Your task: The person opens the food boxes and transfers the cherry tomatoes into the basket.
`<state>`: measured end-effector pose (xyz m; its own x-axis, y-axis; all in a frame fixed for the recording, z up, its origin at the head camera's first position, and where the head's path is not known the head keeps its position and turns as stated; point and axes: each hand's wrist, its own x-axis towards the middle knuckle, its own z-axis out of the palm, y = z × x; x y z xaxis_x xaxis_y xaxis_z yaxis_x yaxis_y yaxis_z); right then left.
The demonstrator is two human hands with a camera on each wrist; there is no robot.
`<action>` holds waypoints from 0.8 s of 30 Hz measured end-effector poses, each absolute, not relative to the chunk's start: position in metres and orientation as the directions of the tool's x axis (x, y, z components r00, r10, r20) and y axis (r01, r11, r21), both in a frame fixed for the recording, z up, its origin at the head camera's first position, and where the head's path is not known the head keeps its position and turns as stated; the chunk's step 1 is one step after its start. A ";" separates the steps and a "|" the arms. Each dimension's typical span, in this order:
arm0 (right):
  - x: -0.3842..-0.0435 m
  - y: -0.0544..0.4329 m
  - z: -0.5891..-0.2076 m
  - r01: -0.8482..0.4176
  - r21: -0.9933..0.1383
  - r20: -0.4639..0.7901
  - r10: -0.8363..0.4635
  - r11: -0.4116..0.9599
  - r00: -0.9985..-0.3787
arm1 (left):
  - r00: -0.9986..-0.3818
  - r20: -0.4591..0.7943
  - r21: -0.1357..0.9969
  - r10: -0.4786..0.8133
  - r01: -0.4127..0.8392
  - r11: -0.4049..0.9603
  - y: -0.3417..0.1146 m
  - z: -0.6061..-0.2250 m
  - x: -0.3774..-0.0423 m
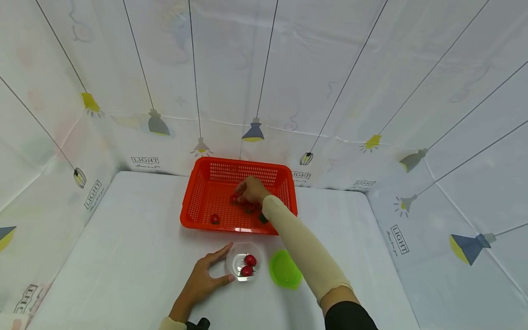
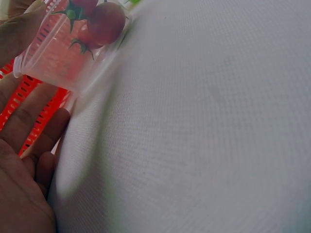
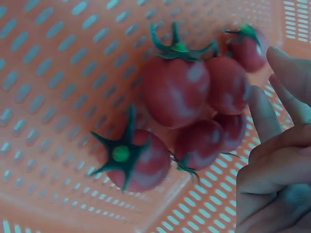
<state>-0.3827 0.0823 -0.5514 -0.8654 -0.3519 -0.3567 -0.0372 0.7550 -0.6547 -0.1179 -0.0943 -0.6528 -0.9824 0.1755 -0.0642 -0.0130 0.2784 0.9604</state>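
My left hand (image 1: 206, 277) holds a clear plastic cup (image 1: 233, 252) on the table, thumb and index finger at opposite sides of it. Red cherry tomatoes (image 1: 246, 271) with green stalks lie inside; the left wrist view shows them through the wall. My right hand (image 1: 252, 190) reaches down into a red perforated basket (image 1: 189, 208). Its fingertips (image 3: 260, 99) are right beside a cluster of cherry tomatoes (image 3: 175, 90) on the basket floor, with nothing gripped between them. One cherry tomato (image 1: 215, 218) lies apart near the basket's front left.
A bright green bowl (image 1: 284, 270) stands right of the cup, partly under my right forearm. The white table (image 1: 136, 247) meets a white sheet wall (image 1: 231, 68) printed with lamps, close behind the basket.
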 end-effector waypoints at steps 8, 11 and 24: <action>-0.372 0.091 -0.524 -0.130 -0.713 -0.220 -0.396 0.689 -0.891 | -0.983 -0.035 0.962 0.180 0.016 0.273 -0.096 -0.654 -0.118; -0.362 0.094 -0.509 -0.165 -0.720 -0.159 -0.391 0.674 -0.906 | -0.983 -0.031 0.961 0.182 0.021 0.276 -0.097 -0.654 -0.118; -0.259 0.123 -0.458 -0.342 -0.727 0.153 -0.346 0.595 -0.926 | -0.981 -0.032 0.957 0.193 0.026 0.288 -0.095 -0.652 -0.118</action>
